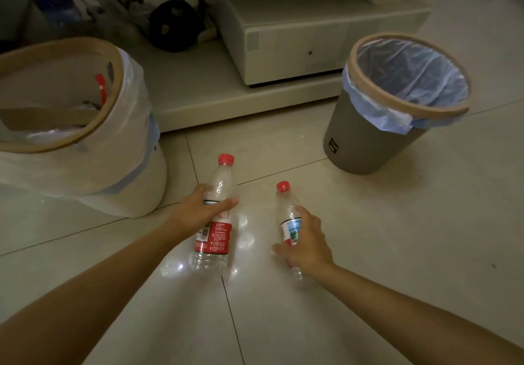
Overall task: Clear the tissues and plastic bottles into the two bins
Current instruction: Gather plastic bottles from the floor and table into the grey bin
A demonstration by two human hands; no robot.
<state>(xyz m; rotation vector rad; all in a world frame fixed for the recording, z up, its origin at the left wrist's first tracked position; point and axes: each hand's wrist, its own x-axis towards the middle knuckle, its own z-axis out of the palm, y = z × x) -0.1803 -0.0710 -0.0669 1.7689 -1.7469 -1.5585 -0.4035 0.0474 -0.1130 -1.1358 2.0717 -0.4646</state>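
white bin [133, 166]: far left, standing on the tiled floor, lined with a clear bag folded over a tan rim; inside it show a strip of cardboard, some crumpled plastic and a bit of red.
left hand [195, 208]: reaches forward from the lower left, fingers and thumb curled round the upper body of the left bottle, just above its label.
left bottle [214, 234]: clear plastic, red cap pointing away from the person, red label; held in the left hand over the floor, just right of the white bin.
right bottle [287, 217]: clear plastic, red cap, label with blue, green and red; its lower half is hidden behind the right hand, and it lies near the left bottle but apart from it.
right hand [307, 244]: comes in from the lower right, fingers wrapped round the middle of the right bottle.
grey bin [365, 143]: right of centre and farther back, tilted in the wide view, with a pale blue liner over a tan rim; well apart from both bottles.
low cabinet [283, 38]: pale, behind and between the two bins.
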